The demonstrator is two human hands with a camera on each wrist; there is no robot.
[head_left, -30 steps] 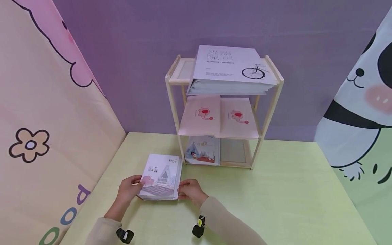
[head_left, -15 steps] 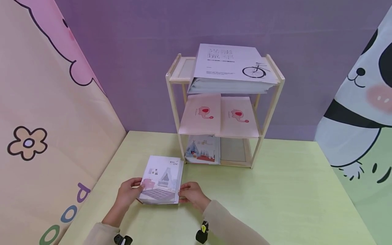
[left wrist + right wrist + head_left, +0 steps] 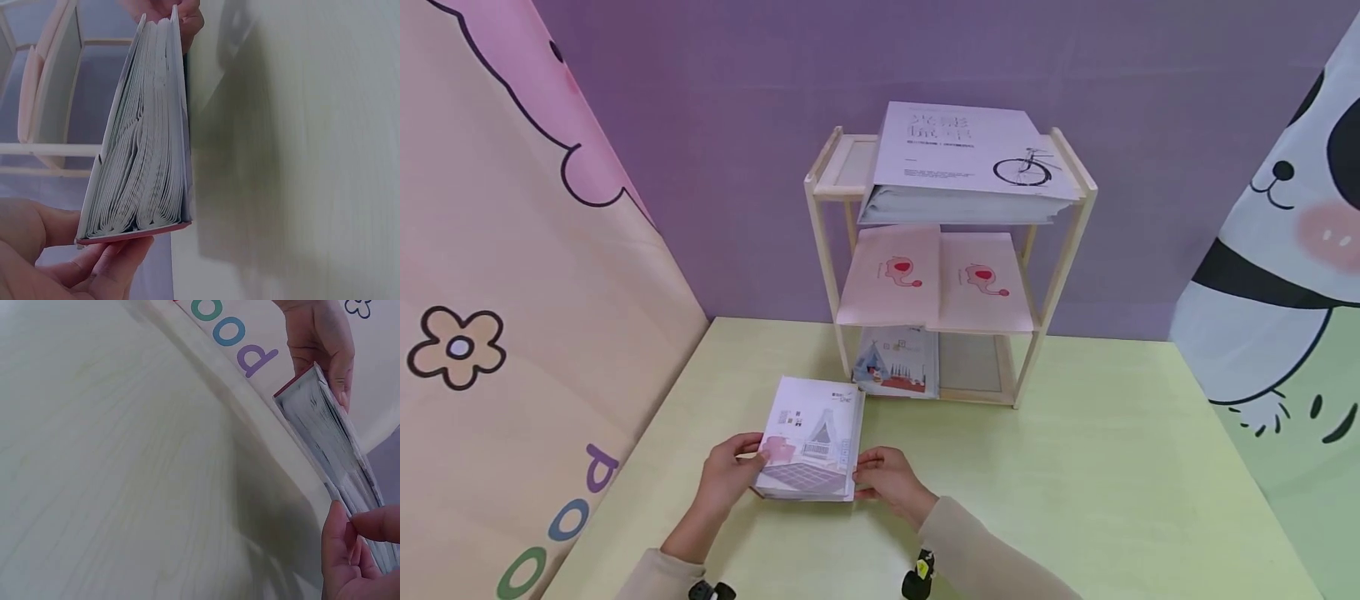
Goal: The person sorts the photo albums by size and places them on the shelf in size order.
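A thick white book, its cover printed with a tent, a pink shape and a barcode, is held level in front of the shelf's left leg. My left hand grips its left edge, thumb on the cover and fingers underneath. At the right edge, my right hand pinches the book between thumb and fingers. In the left wrist view the page ends of the book and its red spine show, with a shadow on the table beside it. The right wrist view has both hands on the book.
The three-tier wooden shelf stands at the back. A large thick bicycle-cover book lies on top, two pink elephant booklets on the middle tier. A tent-cover book lies bottom left, beside a bare panel.
Both hands and the book have moved to the right, bringing the book's far right corner in front of the shelf's left leg. The grips stay the same.
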